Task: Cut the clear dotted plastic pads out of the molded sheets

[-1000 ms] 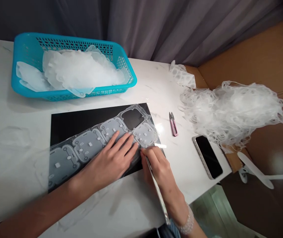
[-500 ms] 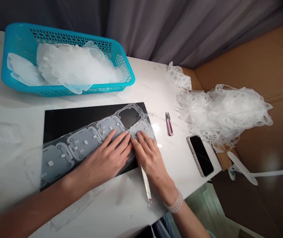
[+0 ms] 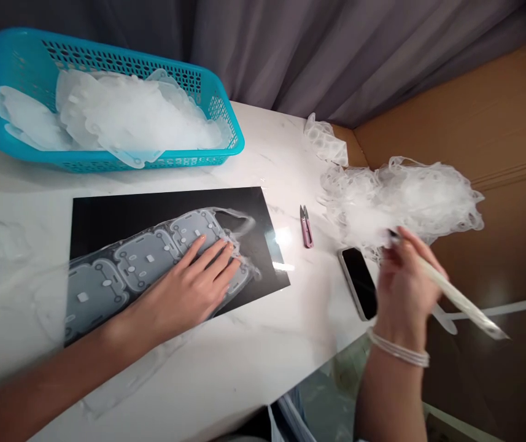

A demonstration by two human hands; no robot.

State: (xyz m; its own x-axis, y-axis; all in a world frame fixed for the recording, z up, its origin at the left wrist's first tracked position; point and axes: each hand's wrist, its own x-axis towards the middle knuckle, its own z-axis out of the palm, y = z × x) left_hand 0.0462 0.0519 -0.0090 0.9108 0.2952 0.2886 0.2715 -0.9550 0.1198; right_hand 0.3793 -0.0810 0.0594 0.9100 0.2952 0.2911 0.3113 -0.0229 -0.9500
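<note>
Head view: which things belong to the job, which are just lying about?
Likely the job:
- left hand, flat on the clear moulded sheet
- black mat under it
- right hand, holding a slim pale tool
- translucent pieces in the blue basket
- lacy offcuts

Seemingly lying about:
- phone
- pink snips, possibly a spare tool

perhaps a workroom: snips [image 3: 307,231], basket [image 3: 198,157] of parts [image 3: 124,116], cardboard box [image 3: 506,132]
</note>
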